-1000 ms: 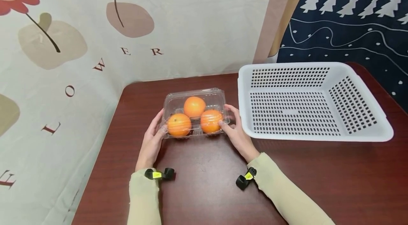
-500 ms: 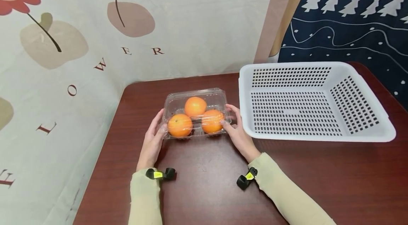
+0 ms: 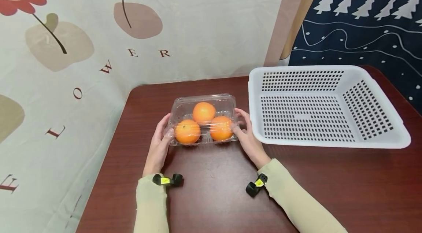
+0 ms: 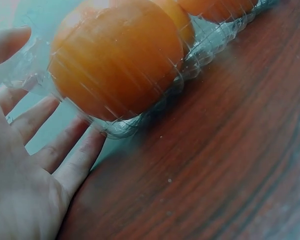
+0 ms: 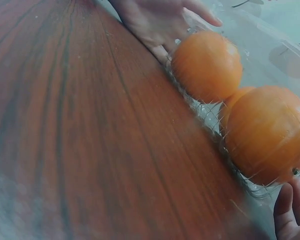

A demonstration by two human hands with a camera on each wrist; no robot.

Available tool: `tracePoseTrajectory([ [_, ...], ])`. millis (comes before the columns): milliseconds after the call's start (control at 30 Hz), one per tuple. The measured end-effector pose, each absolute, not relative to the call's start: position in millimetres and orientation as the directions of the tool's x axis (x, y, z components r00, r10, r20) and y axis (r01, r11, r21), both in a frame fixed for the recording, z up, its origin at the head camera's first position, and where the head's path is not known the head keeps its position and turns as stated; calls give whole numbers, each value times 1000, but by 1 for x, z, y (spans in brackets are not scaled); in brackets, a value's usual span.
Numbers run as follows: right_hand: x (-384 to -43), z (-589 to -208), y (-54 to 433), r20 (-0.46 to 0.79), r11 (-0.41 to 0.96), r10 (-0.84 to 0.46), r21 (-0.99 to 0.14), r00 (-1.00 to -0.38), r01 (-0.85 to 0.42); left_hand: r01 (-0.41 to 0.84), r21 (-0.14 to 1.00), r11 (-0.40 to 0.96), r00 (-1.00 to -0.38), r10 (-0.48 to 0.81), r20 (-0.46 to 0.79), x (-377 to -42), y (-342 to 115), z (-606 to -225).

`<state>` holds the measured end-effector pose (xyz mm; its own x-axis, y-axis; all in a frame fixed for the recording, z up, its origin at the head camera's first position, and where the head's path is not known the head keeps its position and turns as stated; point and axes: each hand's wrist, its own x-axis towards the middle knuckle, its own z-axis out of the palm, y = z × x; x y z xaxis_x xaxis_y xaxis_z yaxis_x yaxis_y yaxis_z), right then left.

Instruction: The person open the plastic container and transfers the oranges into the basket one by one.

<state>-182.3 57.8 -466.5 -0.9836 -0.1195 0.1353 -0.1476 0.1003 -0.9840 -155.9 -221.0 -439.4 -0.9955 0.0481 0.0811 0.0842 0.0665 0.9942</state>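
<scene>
A clear plastic clamshell box (image 3: pixel 219 100) with its lid down stands on the table in the head view. Three oranges lie inside it: one at the back (image 3: pixel 204 112), one at front left (image 3: pixel 187 131) and one at front right (image 3: pixel 221 128). My left hand (image 3: pixel 158 145) holds the box's left end, thumb at the front corner; the left wrist view shows the fingers (image 4: pixel 70 165) stretched against its side. At the other end my right hand (image 3: pixel 248 138) holds the box between thumb and fingers. Its fingertips (image 5: pixel 285 197) show at the right wrist view's edge.
A white perforated plastic basket (image 3: pixel 304 144) stands right of the box, close to my right hand. Both sit on a dark red wooden table (image 3: pixel 211 192). Behind hang a printed pale cloth (image 3: pixel 211 24) and a navy cloth with white trees (image 3: pixel 356 39).
The head view has shifted slightly. The box has come a touch nearer to me, and my right thumb has slid a little outward over its front right corner. Both hands stay on the box.
</scene>
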Motion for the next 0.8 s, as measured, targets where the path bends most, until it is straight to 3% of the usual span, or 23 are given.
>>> tracePoseTrajectory([
  [400, -169, -438, 54, 143, 106, -90, -983, -986, -153, 103, 994, 39, -994, 46, 102, -157, -224, -447],
  [800, -184, -469, 58, 154, 78, -105, -984, -982, -163, 122, 991, 61, -992, 15, 121, -163, -230, -460],
])
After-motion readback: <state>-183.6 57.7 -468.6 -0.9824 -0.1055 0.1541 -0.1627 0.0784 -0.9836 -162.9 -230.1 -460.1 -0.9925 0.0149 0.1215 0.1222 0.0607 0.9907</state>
